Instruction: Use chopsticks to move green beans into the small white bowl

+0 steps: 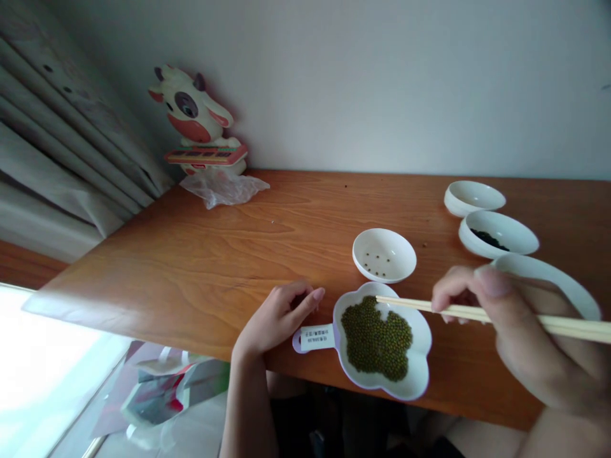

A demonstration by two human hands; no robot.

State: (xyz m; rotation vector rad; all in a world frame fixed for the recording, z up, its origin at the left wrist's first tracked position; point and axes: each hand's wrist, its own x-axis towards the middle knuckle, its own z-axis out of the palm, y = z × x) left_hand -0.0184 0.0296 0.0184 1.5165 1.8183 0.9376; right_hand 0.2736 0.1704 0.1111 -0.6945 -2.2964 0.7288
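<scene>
My right hand (529,324) is closed around a pair of pale wooden chopsticks (458,310). Their tips touch the upper edge of a heap of green mung beans (372,343). The beans lie in a white flower-shaped dish (420,375) with a purple rim and a labelled handle (317,338). Resting on the table beside that handle, my left hand (281,318) has its fingers loosely curled, with nothing seen in them. Just behind the dish stands a round white bowl (403,249) with several single beans on its bottom. Whether the chopstick tips pinch a bean is too small to tell.
At the right stand two white bowls, a rear one (470,200) and one (525,240) with dark pieces. A larger white dish (563,280) is partly behind my right hand. A cow toy (195,121) and a clear plastic bag (226,189) sit at the table's back left.
</scene>
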